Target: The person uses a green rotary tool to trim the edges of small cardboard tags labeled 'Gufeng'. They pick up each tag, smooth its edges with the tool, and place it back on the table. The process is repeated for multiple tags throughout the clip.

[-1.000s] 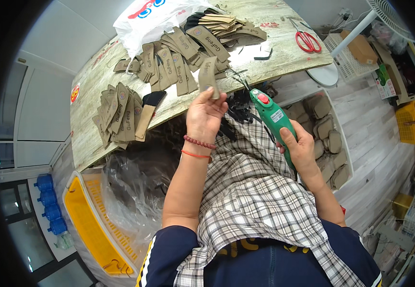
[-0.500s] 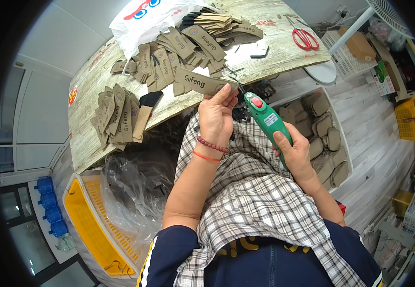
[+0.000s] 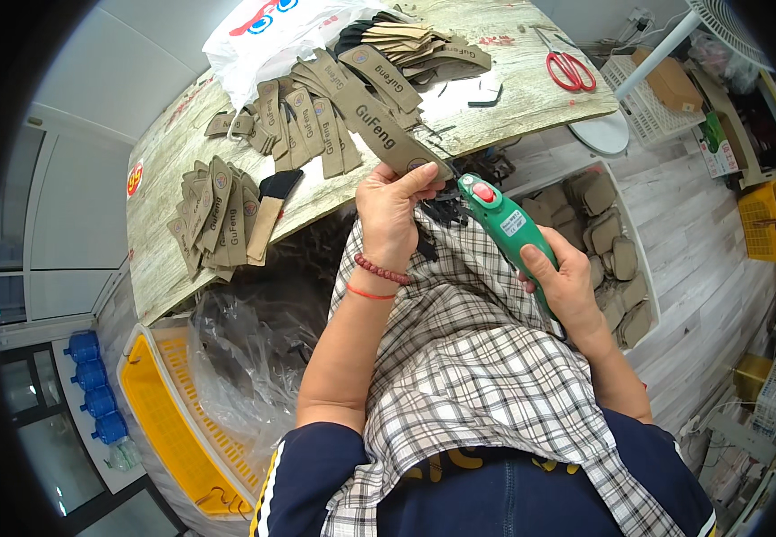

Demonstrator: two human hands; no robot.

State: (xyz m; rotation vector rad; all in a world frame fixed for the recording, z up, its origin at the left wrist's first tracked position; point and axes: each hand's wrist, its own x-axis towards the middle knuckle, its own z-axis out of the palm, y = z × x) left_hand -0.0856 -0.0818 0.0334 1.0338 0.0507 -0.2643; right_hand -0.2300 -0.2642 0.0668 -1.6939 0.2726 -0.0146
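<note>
Holds one tan strip (image 3: 383, 132) in the left hand (image 3: 390, 201), out over the near edge of the surface (image 3: 186, 134), with the grip narrowed to a pinch: thumb on top near the lower end, fingers folded underneath. Looks light, thin and cloth-like, probably firm enough to stick out by itself yet easily bent, hardly fragile and not likely slippery against bare skin. Seems best taken flat near that lower end, leaving the long part free toward 11 o'clock and the short end toward 3 o'clock. Would likely flop or twist under a pinch at the far tip. Holds a green cutter (image 3: 506, 217) in the right hand (image 3: 567, 282), at 4 o'clock from the left, with that grip wrapped around the handle, thumb along the upper side. Points the nose toward 11 o'clock, just beside the short end; cannot tell contact from a slight gap there. Appears rigid and probably heavier, so suited to a full-palm hold. Brings the left forearm up toward 12 o'clock, past a beaded bracelet (image 3: 381, 271), and slants the right forearm toward 11. Has heaped strips (image 3: 383, 76) at 12 o'clock from the left hand, a second heap (image 3: 220, 208) at 9, red scissors (image 3: 570, 73) at 2, and a bin (image 3: 641, 259) with tan pads (image 3: 602, 240) at 3, past the cutter.
</note>
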